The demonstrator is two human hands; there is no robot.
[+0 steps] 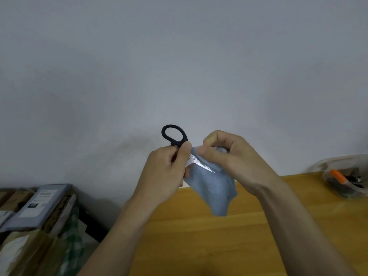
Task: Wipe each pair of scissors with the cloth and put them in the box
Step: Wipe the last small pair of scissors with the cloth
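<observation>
Fingers of our left hand [165,172] clamp the black scissors [179,144], blades slanting down-right into the blue cloth [211,188] our right hand [223,154] pinches, the box [346,176] far right on the bench [219,236].

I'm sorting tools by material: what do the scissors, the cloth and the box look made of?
Scissors: shiny steel-like blades that glint; matte black loop, probably plastic or rubber.
Cloth: soft pale-blue fabric, hanging limp.
Box: clear glossy plastic, its contents showing through.
</observation>
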